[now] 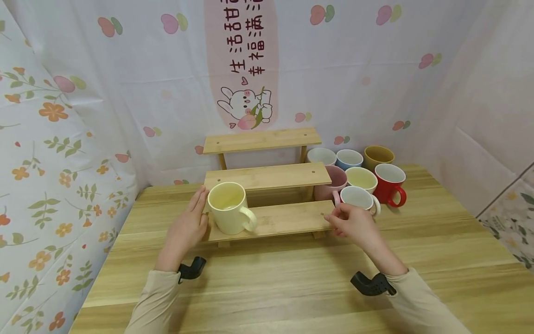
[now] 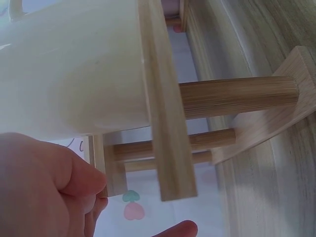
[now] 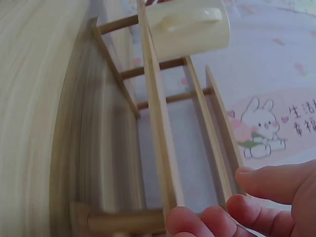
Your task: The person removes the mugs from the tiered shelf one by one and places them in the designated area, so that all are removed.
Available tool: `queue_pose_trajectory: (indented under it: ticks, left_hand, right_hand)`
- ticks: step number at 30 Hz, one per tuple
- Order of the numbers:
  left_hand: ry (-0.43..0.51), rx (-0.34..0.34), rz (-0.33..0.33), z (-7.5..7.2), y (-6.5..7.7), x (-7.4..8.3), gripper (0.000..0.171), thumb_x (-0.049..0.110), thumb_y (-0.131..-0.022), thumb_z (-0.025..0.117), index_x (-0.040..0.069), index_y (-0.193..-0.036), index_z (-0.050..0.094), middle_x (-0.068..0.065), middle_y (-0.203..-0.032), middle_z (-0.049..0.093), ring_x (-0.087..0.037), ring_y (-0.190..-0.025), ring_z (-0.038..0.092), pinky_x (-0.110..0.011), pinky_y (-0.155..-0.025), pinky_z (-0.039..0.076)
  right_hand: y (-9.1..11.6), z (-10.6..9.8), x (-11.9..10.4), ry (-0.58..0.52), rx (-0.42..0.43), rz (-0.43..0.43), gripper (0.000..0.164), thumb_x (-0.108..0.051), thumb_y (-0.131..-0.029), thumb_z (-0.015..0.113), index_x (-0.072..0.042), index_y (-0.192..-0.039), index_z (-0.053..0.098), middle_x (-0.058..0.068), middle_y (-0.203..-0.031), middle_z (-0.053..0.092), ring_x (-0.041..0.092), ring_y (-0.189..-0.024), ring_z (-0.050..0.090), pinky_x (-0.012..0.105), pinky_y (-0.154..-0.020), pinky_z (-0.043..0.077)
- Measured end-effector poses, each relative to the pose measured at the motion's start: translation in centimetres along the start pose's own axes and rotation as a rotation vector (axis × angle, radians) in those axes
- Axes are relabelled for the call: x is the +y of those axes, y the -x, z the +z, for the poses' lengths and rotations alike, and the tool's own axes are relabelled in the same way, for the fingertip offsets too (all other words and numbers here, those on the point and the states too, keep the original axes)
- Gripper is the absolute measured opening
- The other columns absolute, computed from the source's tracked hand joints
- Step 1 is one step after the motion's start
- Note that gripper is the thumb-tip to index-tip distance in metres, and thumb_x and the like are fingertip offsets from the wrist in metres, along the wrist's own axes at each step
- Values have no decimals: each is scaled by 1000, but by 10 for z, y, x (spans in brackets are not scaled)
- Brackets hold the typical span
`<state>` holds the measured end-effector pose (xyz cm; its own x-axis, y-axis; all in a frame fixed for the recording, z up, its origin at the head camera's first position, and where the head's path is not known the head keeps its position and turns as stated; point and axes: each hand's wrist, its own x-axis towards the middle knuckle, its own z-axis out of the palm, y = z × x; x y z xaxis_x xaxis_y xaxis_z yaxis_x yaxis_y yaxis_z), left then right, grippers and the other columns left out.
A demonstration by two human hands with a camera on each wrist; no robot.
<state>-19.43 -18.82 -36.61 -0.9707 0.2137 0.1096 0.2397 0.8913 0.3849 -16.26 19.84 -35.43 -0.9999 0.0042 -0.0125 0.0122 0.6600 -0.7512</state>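
Observation:
A pale yellow mug (image 1: 227, 208) stands upright at the left end of the lowest shelf (image 1: 288, 218) of a three-tier wooden rack, its handle turned to the right. My left hand (image 1: 186, 232) is beside the mug at the rack's left side, fingers extended along the shelf ends. In the left wrist view its fingertips (image 2: 96, 182) are right at the end of a shelf behind the mug. Over at the right end of the lowest shelf is my right hand (image 1: 354, 225), its bent fingertips (image 3: 182, 219) against the shelf's end, with the thumb apart from it.
Several mugs are grouped right of the rack, among them a red mug (image 1: 389, 183), a brown mug (image 1: 378, 157) and a white mug (image 1: 356, 197) close behind my right hand. A patterned cloth (image 1: 167, 116) hangs behind the wooden table (image 1: 267, 287).

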Motion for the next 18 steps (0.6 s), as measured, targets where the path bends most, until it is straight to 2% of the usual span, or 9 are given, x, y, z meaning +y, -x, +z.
queue_pose_trajectory:
  ticks: [9,13,15,18]
  left_hand:
    - [3,-6,5,-2,0,0,60,16,-97,34,7,-154,17,-7,-161,12,-40,-131,44,-57,-95,44]
    - [2,-8,4,-2,0,0,60,16,-97,34,7,-154,17,-7,-161,12,-40,-130,44,-57,-94,45]
    - [2,-10,3,-2,0,0,60,16,-97,34,7,-153,17,-7,-161,12,-41,-130,45,-57,-94,45]
    - [2,-14,2,-2,-1,0,60,16,-97,34,7,-153,17,-7,-161,12,-41,-129,45,-57,-94,44]
  right_hand:
    - [-7,19,-21,-13,-36,-28,18,-21,-86,70,-4,-84,64,6,-71,64,14,-59,65,25,-57,55]
    - [-9,27,-31,-29,-46,-60,17,-20,-86,70,-4,-84,65,6,-68,64,13,-57,64,30,-59,57]
    - [-10,32,-36,-30,-39,-92,15,-18,-86,70,-4,-83,65,5,-64,64,13,-55,64,28,-74,54]
    - [-10,40,-45,-33,-43,-118,14,-17,-85,71,-5,-81,65,4,-62,63,12,-53,64,30,-74,55]
